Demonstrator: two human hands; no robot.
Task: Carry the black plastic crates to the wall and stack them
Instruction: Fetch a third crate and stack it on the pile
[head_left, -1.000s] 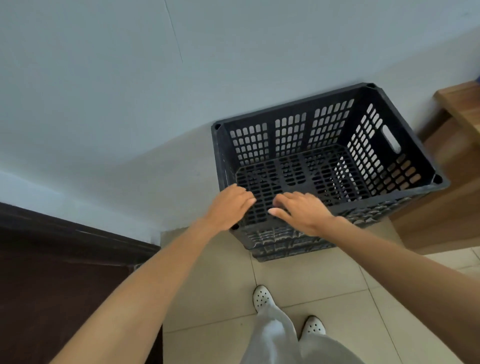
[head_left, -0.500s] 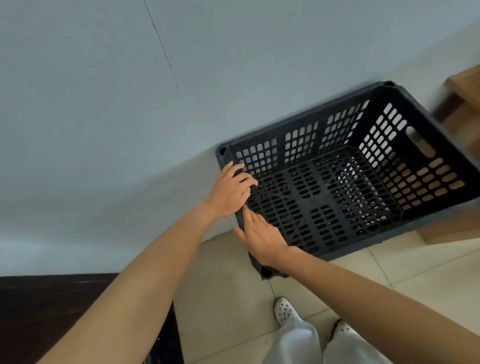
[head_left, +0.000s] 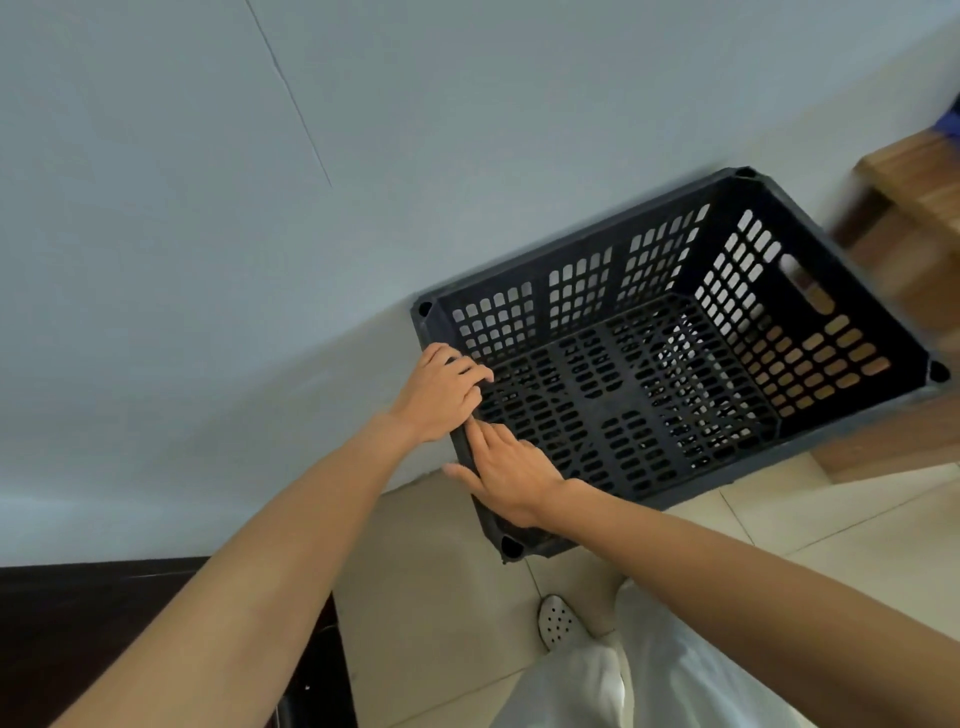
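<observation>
A black perforated plastic crate (head_left: 582, 240) stands with its back against the pale wall (head_left: 208, 260), open side up and empty. My left hand (head_left: 441, 395) grips the crate's left rim, fingers curled over the edge into the inside. Just in front of it, my right hand (head_left: 511, 478) rests flat on the same rim near the front left corner, fingers straight and thumb spread outward. Whether another crate lies beneath cannot be told.
A wooden piece of furniture (head_left: 914, 176) stands right of the crate, close to its right wall. A dark wooden panel (head_left: 104, 613) fills the lower left. Beige floor tiles (head_left: 431, 597) lie below, with my white shoe (head_left: 556, 621) and pale trousers.
Both hands moved from the crate's front rim to its left rim. My right hand slid in just below my left, and my view swung to the left of the crate.
</observation>
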